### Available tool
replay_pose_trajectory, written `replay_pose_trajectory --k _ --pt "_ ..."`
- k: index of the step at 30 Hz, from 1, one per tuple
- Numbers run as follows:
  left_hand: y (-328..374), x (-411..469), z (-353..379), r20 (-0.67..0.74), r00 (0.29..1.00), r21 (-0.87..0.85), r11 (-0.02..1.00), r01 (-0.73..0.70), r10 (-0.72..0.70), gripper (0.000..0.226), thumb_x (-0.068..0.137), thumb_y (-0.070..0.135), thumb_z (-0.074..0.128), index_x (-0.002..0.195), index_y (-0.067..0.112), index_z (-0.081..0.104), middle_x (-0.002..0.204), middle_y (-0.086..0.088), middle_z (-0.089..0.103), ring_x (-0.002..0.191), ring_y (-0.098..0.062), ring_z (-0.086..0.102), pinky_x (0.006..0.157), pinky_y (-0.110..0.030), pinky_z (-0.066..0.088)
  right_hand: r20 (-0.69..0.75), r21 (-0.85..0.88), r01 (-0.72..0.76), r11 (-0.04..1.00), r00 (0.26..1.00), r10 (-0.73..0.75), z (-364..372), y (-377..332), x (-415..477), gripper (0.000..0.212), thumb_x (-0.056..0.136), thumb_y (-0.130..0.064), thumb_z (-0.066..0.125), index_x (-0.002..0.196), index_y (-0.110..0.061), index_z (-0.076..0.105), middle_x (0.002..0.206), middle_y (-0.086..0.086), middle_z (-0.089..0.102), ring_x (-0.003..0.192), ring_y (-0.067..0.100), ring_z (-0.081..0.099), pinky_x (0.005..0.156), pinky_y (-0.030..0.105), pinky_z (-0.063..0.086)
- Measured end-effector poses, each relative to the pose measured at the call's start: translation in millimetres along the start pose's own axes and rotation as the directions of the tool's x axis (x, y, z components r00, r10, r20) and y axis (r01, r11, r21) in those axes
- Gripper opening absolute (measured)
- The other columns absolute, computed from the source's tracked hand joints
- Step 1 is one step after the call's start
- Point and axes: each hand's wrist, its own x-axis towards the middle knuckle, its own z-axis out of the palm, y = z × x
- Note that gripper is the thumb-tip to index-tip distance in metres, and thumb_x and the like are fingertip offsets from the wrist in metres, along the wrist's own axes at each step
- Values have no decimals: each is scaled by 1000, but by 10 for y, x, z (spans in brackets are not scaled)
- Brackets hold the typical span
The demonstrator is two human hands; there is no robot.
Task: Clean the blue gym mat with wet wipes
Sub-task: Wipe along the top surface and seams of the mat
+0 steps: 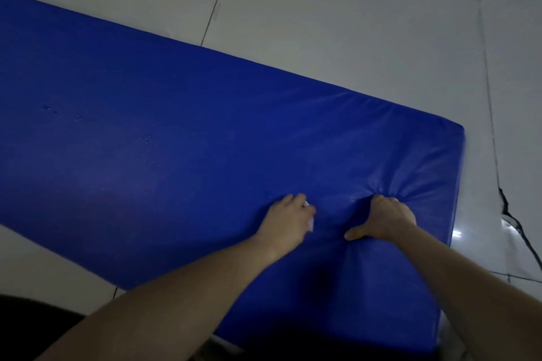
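Note:
A thick blue gym mat (190, 132) lies on the tiled floor and fills most of the head view, running from the upper left to the lower right. My left hand (286, 218) rests on the mat near its right end, fingers curled over a white wet wipe (310, 221) that shows only at the hand's right edge. My right hand (382, 218) presses into the mat a little to the right, thumb spread out to the left. The cover puckers in wrinkles around its fingertips, which are sunk in and partly hidden.
Pale floor tiles (352, 23) surround the mat. A dark cracked line or cable (511, 220) runs along the floor beyond the mat's right edge. A dark shape (32, 322) sits at the lower left corner.

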Motion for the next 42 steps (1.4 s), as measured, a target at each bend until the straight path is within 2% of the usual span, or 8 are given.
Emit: replay_pose_trajectory --k 4,12,23,29,33,36,39,42 --pt "-672 -45 -400 -165 943 -33 957 289 -291 12 91 10 61 85 19 66 100 0 57 92 -23 57 84 -39 50 16 -6 -1 1000 1000 1 -7 2 -4 111 44 -79 84 127 -16 46 130 7 51 114 24 56 78 34 46" --pt "-1243 -183 -604 -321 509 -256 591 765 -799 20 99 15 53 112 2 61 118 -18 57 94 -36 61 76 -47 52 -7 -6 9 1000 1000 -9 2 9 11 109 43 -79 84 124 -16 47 126 5 54 114 23 56 77 33 45" --pt "453 -146 250 -80 969 -121 967 223 -234 14 93 14 52 106 15 57 114 -6 53 100 -26 54 85 -40 49 -22 -26 20 999 1000 -21 -2 -1 6 105 42 -80 83 119 -18 49 124 4 56 114 24 56 78 33 44" --pt "239 -305 273 33 994 33 994 -108 107 14 92 13 59 105 15 63 108 -5 54 92 -25 53 78 -40 50 -14 -47 34 998 999 -34 -6 -17 -6 106 41 -82 82 117 -17 48 122 5 56 114 24 56 85 36 50" --pt "-383 -326 -151 -58 985 46 985 166 -163 8 93 13 60 94 19 64 105 -5 56 95 -27 58 84 -43 51 -5 -50 44 998 999 -44 -42 -8 -40 97 41 -81 83 104 -18 43 119 6 58 107 24 58 85 38 53" --pt "-948 -456 -444 -188 815 -60 835 547 -547 6 95 17 60 96 14 64 108 -8 59 95 -31 62 84 -44 53 -10 -20 52 998 999 -52 1 36 -67 103 42 -79 84 113 -15 45 125 9 54 112 27 56 84 38 51" --pt "-1386 -548 -653 -135 516 -339 529 778 -846 20 97 24 60 103 7 68 109 -10 69 95 -33 67 73 -39 55 1 45 34 998 999 -34 38 82 -154 108 54 -74 84 128 -7 43 132 17 48 119 31 54 84 39 50" --pt "-1503 -580 -725 -11 386 -501 339 796 -922 13 92 14 64 100 4 66 97 -11 70 82 -27 65 60 -35 51 113 87 80 993 990 -89 81 40 -275 69 62 -69 82 80 -7 58 77 9 64 83 22 66 69 32 52"
